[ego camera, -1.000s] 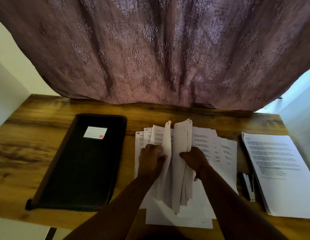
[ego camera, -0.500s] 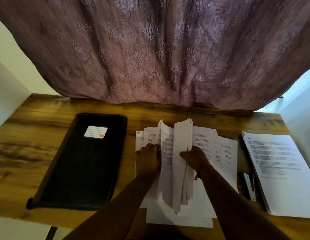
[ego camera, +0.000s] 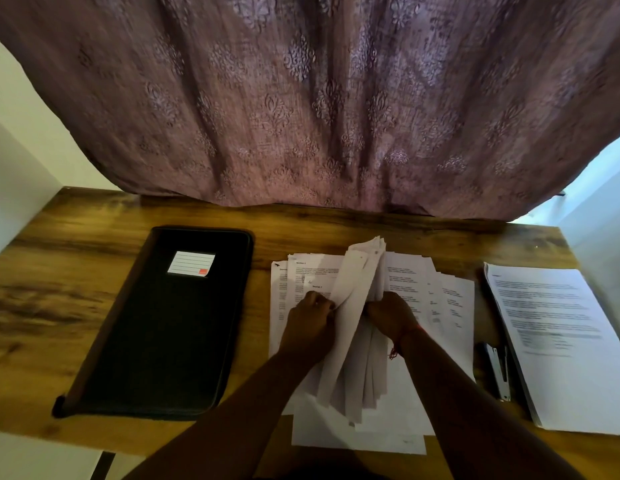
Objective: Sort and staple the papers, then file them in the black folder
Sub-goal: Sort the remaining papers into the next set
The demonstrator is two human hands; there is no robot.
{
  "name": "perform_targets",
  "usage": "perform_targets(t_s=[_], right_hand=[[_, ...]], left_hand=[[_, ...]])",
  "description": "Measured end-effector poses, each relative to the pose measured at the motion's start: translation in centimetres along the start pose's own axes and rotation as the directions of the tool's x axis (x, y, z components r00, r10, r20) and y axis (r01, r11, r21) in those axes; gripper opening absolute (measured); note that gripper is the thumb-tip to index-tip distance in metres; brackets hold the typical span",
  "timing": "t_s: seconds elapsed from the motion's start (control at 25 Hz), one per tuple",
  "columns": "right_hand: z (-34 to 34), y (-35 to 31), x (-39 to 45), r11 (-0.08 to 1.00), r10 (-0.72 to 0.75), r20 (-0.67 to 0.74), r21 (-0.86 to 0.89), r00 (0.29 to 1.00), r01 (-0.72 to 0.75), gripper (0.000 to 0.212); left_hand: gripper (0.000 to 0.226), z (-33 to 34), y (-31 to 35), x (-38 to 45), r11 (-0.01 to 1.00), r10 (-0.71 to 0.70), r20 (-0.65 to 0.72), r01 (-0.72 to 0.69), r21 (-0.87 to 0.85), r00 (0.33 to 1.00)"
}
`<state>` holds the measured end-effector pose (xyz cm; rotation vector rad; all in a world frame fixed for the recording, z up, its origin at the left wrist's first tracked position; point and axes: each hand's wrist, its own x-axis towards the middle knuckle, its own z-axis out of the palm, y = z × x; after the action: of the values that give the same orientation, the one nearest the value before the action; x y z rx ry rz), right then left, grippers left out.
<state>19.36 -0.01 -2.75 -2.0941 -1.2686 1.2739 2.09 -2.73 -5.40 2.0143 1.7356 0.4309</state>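
Across the back hangs a patterned mauve curtain (ego camera: 319,98), and below it the wooden counter (ego camera: 59,306) carries everything in play. Closed and flat on the left lies the black folder (ego camera: 163,334), white label up, well apart from the action. Over on the right edge sits a neat stack of printed sheets (ego camera: 561,341), and dead centre sprawls the loose pile of papers (ego camera: 440,306), fanned and overlapping. Both hands are in that pile: the left hand (ego camera: 310,323) rests on the flat pages, fingers curled, pinching the edge of a lifted page, while the right hand (ego camera: 391,315) grips a raised sheaf of sheets (ego camera: 357,323) stood on edge, fingers wrapped round it. Sorting looks to be the step here, nothing filed yet. To do it well, peel one page at a time, check each heading, and square the edges before stapling. Smallest on show, the stapler (ego camera: 497,370) lies between pile and stack, untouched.
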Motion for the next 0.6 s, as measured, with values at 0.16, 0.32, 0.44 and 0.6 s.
perform_targets(t_s=[0.16,0.32,0.44,0.6], right_hand=[[-0.1,0.0,0.2,1.0,0.013,0.003,-0.019,1.0,-0.013,0.037],[-0.1,0.0,0.2,1.0,-0.003,0.029,-0.001,1.0,0.003,0.044],[-0.1,-0.3,0.0,1.0,-0.026,0.019,0.0,0.999,0.026,0.045],[-0.2,-0.2,-0.2,1.0,-0.02,0.025,0.005,0.999,0.02,0.046]], left_hand=[[0.027,0.5,-0.1,-0.4,0.988,-0.064,-0.066,0.072,0.134,0.996],[0.033,0.2,-0.1,-0.1,0.969,-0.234,-0.012,0.234,0.083,0.972],[0.034,-0.4,-0.3,0.4,0.957,-0.291,0.05,0.29,0.031,0.955],[0.033,-0.8,0.3,-0.3,0.964,-0.267,0.026,0.267,0.016,0.963]])
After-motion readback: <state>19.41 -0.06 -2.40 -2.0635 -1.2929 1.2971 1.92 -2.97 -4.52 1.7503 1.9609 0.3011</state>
